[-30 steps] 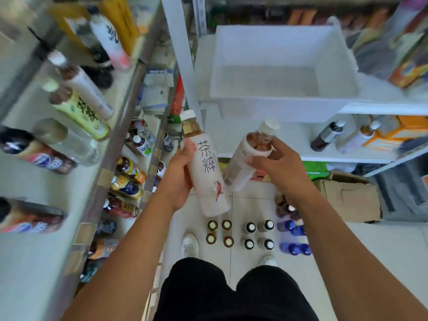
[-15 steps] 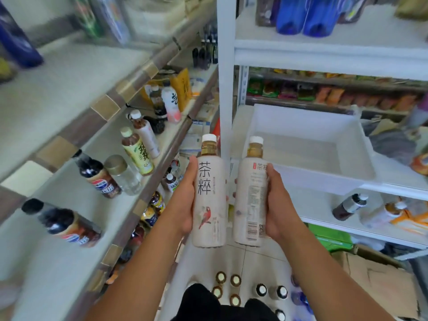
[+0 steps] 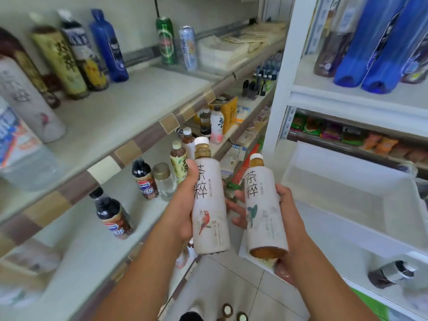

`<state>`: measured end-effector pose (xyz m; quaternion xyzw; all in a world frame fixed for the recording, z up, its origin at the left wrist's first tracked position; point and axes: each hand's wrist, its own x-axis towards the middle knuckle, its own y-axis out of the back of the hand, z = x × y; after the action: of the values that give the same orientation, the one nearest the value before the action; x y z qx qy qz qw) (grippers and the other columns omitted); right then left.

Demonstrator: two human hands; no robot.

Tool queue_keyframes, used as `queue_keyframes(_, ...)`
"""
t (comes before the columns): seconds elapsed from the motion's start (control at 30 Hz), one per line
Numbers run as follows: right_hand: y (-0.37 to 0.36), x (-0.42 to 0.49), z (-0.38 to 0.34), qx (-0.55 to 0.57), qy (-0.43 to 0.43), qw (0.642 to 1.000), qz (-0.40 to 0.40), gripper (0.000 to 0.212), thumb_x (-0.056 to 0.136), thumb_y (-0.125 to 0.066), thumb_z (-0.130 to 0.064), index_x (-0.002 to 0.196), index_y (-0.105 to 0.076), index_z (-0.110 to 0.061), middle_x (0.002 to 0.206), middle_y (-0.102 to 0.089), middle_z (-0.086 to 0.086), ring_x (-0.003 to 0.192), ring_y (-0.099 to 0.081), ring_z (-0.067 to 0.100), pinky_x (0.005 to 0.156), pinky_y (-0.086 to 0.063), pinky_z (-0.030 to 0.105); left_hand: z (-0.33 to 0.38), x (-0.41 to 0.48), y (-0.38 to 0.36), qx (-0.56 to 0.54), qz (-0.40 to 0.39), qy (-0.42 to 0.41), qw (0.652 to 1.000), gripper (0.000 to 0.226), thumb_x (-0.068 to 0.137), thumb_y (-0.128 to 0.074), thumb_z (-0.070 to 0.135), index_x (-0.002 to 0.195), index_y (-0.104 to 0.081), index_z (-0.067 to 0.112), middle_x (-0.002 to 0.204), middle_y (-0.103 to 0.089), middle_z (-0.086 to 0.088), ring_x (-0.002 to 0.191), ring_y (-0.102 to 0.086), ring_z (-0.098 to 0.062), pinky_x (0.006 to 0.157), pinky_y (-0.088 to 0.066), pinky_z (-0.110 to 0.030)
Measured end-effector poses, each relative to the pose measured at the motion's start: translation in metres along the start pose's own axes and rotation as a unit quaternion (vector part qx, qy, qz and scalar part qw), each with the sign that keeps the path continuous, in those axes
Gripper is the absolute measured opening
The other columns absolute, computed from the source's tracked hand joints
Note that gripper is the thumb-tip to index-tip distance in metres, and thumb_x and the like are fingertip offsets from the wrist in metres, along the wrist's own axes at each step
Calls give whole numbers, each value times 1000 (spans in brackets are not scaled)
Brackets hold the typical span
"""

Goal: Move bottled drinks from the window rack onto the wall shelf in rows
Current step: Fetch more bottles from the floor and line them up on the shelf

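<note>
- Between the tiled ledge (image 3: 129,107) on the person's left and the white metal rack (image 3: 280,89) on the right, two tea bottles were held in the air at chest level, resting on neither unit.
- Step in hand, as judged: carriage. Both bottles were lifted and not yet set down.
- The left hand (image 3: 183,205) gripped the red-parrot tea bottle (image 3: 209,205) at mid-body. The thumb lay on the label front and the remaining fingers wrapped behind, out of sight. The bottle stood close to upright, cap on.
- The right hand (image 3: 291,218) gripped the green-bird tea bottle (image 3: 264,212), with fingers curled round its left side and the thumb on its right. This bottle leaned with its base towards the camera, cap on.
- The two bottles were near each other but apart.
- Which unit was the destination could not be confirmed. A matching white tea bottle (image 3: 27,103) stood far left on the tiled ledge, which suggests a row was forming there.
- Next move, as judged: carry one bottle at a time to the row and stand it upright beside its neighbour. The right-hand bottle should be levelled before it is released.
</note>
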<state>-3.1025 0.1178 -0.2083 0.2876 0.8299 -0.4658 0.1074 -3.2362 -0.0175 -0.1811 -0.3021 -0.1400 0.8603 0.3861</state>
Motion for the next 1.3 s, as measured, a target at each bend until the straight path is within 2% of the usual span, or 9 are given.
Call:
queue_keyframes(0.1,-10,5,0,-32,-19,998,-42,73,86,-42,-69,98,-75,-5,88,-71,16,59,-65,32,52,-56,37,11,-9,10,-17,8,-6,1000,77,52,-55,80,83,-66,10,73,-66,-9,58,-63,-22,62,-55,-32)
queue_keyframes(0.23,-31,8,6,-101,-19,992,-71,82,56,-84,-64,114,-67,-8,88,-66,16,68,-66,30,60,-57,40,21,-21,18,-22,38,-26,999,71,57,-56,74,88,-66,11,77,-68,-10,65,-64,-24,67,-55,-35)
queue_keyframes(0.4,-56,18,-1,-144,-15,987,-73,57,74,-60,-56,102,-80,-11,104,-72,19,87,-67,35,67,-60,38,35,-36,19,-6,59,-59,996,83,51,-69,72,105,-64,8,83,-68,-15,70,-65,-29,69,-56,-39)
queue_keyframes(0.5,-73,17,-2,-163,-23,983,-80,56,75,-59,-56,101,-78,-10,105,-72,18,78,-69,32,72,-57,40,45,-46,17,3,58,-84,995,76,61,-71,69,108,-64,11,90,-67,-20,76,-67,-34,67,-58,-43)
queue_keyframes(0.67,-100,10,2,-196,-21,972,-131,60,73,-63,-53,114,-70,-10,105,-74,18,86,-73,28,82,-54,45,58,-57,17,-11,75,-104,992,66,74,-59,72,106,-70,16,88,-72,-14,72,-68,-30,72,-58,-44)
queue_keyframes(0.87,-126,2,-8,-216,8,965,-152,33,72,-68,-41,86,-78,-14,86,-75,14,66,-71,24,72,-57,39,76,-77,15,-31,76,-105,991,74,75,-47,83,85,-72,14,77,-67,-12,61,-63,-26,63,-56,-36)
queue_keyframes(1.03,-149,4,-16,-252,79,952,-157,69,68,-80,-45,123,-65,-7,109,-72,21,91,-70,35,80,-59,49,98,-90,10,63,131,-178,973,53,73,-73,57,100,-67,12,84,-72,-15,72,-68,-30,72,-58,-43)
queue_keyframes(1.17,-166,7,-24,-250,97,942,-202,60,79,-74,-46,127,-64,-11,121,-70,20,113,-67,39,99,-50,58,127,-100,-9,153,150,-240,947,37,84,-75,30,113,-64,11,93,-76,-12,77,-74,-24,64,-59,-33)
queue_keyframes(1.3,-182,11,-34,-263,103,938,-200,58,84,-59,-49,128,-61,-11,111,-74,16,90,-74,28,70,-59,39,170,-109,-20,294,195,-285,891,37,77,-83,25,108,-64,18,84,-76,1,69,-73,-9,51,-51,-18)
